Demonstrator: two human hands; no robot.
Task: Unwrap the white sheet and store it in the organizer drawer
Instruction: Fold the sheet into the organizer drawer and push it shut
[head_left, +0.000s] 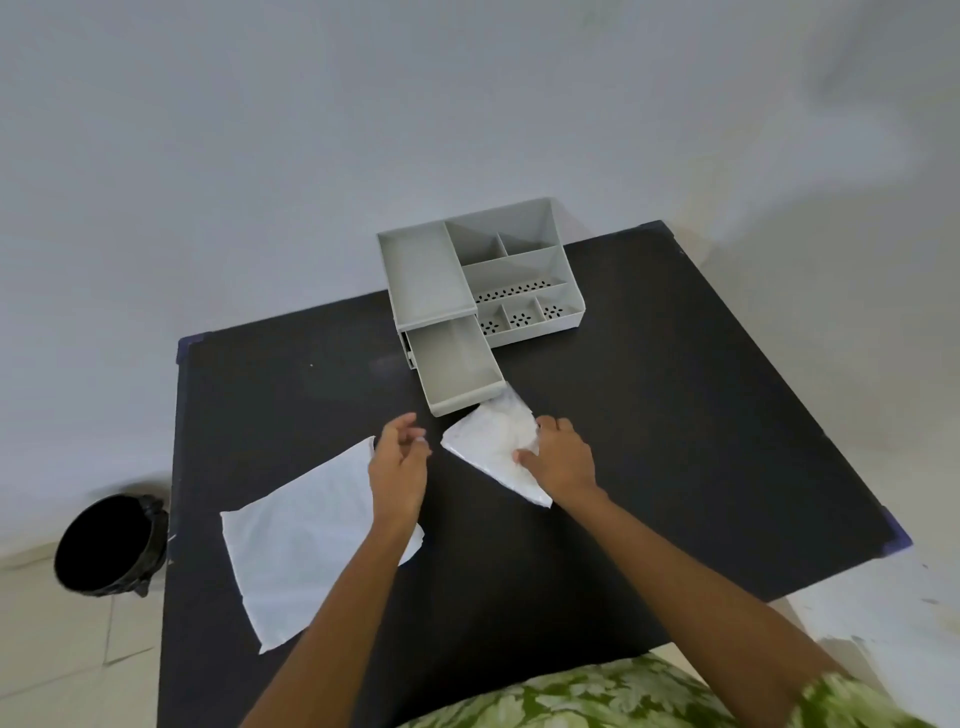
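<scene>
A grey plastic organizer (519, 270) stands at the far side of the black table (675, 415). Its lower drawer (457, 364) is pulled out toward me and looks empty. Just in front of the drawer lies a folded white sheet (488, 441) in a roughly triangular shape. My right hand (561, 457) rests on its right part, fingers pinching the material. My left hand (400, 457) hovers to the left of it with fingers loosely curled, holding nothing. A flat white wrapper (301, 540) lies on the table under my left forearm.
A black bin (104, 545) stands on the floor to the left of the table. The organizer's top has several open compartments (514, 291). A grey wall rises behind the table. My green patterned clothing (623, 696) shows at the bottom edge.
</scene>
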